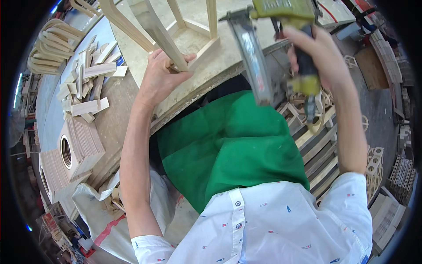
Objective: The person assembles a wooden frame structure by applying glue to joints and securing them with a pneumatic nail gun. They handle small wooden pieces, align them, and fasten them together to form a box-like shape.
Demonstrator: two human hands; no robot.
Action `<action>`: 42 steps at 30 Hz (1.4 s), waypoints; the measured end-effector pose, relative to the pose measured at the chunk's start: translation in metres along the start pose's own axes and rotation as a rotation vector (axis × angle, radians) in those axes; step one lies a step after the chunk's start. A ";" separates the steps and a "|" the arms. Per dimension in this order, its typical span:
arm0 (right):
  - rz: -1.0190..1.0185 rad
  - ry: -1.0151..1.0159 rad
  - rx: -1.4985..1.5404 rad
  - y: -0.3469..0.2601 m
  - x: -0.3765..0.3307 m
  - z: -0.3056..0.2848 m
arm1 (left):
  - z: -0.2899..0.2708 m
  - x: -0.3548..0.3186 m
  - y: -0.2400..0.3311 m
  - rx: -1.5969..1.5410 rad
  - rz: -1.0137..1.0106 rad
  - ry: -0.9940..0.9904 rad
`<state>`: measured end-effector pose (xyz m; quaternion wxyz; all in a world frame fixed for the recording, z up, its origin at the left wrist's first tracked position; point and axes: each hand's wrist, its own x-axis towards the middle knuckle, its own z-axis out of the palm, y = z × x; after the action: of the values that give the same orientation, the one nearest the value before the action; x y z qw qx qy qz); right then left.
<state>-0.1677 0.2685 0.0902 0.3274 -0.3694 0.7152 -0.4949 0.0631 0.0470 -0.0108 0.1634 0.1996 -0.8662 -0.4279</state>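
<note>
My left hand [163, 72] grips the lower corner of a pale wooden frame [206, 52] on the workbench, its fingers wrapped around a slanting wooden leg [159, 33]. Several upright legs rise from the frame's base, and their upper ends run out of view at the top. In my right hand [321, 55] is a yellow-green and black nail gun [285, 11], held by its handle. The gun is raised off to the right of the frame, apart from it. Its long grey magazine [252, 59] slants down over the bench edge. Motion blurs the gun and this hand a little.
Loose wood strips [90, 77] lie heaped on the bench's left. Stacked plywood pieces with round holes [79, 147] stand nearer me, above a white sack [99, 202]. Curved wooden parts [55, 46] are piled at far left. Slatted wooden parts [323, 154] sit below right.
</note>
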 end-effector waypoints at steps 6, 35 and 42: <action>0.179 -0.034 0.464 0.052 -0.051 0.066 | -0.001 0.000 0.019 0.142 -0.036 0.028; 0.162 0.035 0.966 0.061 -0.064 0.132 | 0.001 0.001 0.005 0.103 -0.002 0.042; 0.170 0.059 1.024 0.061 -0.065 0.136 | 0.001 0.000 0.004 0.120 0.005 0.040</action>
<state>-0.0337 0.2752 -0.0009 0.4848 -0.0885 0.4179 -0.7632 0.0616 0.0496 -0.0079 0.1694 0.2151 -0.8875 -0.3707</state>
